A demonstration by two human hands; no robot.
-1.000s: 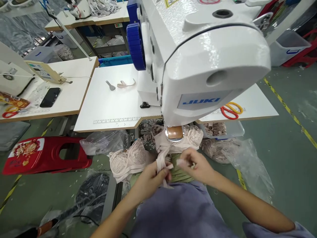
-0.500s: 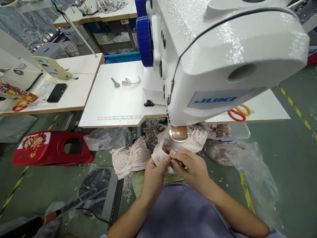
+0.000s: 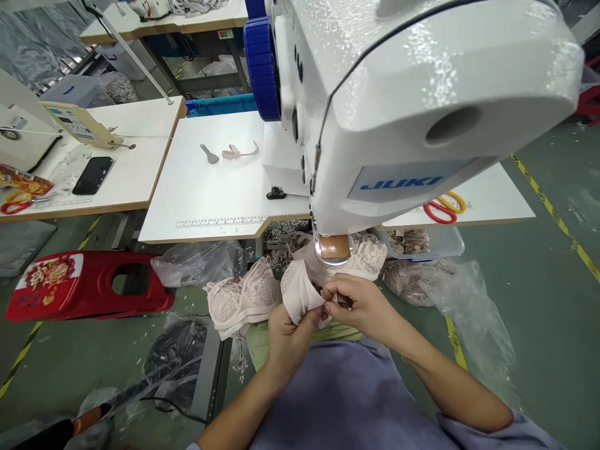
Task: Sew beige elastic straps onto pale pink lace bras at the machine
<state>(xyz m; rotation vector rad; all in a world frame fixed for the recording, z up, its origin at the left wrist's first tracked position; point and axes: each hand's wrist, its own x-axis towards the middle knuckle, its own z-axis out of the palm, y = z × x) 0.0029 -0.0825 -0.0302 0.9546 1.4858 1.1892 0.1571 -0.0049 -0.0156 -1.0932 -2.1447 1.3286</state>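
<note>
both left hand and right hand pinch a beige bra, seemingly its edge.

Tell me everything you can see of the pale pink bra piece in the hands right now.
The bra piece is pale pink, soft fabric with a smooth rounded cup facing the camera. It is bunched and folded, held just below the sewing machine head. The left hand grips its lower edge from beneath; the right hand pinches the edge beside it. More lace bras lie behind it.

needle area hidden by sewing machine
</note>
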